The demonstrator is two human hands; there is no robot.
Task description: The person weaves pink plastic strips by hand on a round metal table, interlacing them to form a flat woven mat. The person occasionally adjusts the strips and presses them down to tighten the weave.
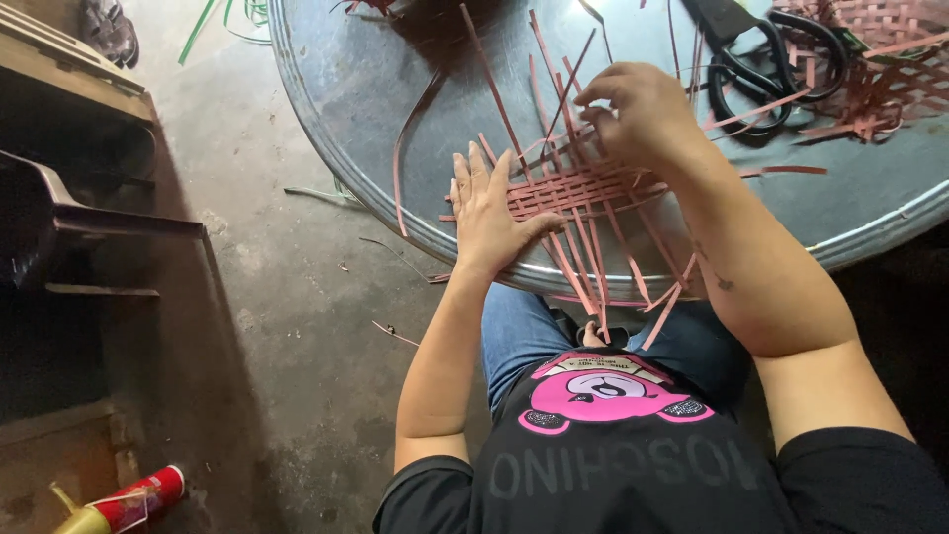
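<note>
A small woven mat of thin pink strips [578, 190] lies near the front edge of a round metal table [346, 109], with loose strip ends fanning out toward me and away. My left hand [486, 213] lies flat on the mat's left side, fingers together and stretched out, pressing it down. My right hand [638, 114] hovers over the far right part of the weave, its fingertips pinched on one upright pink strip [568, 94].
Black scissors [766, 69] lie on the table at the back right, next to another pink woven piece [880, 59]. A dark chair [59, 213] stands at the left. A red can [133, 499] lies on the concrete floor, and green strips [213, 20] lie farther off.
</note>
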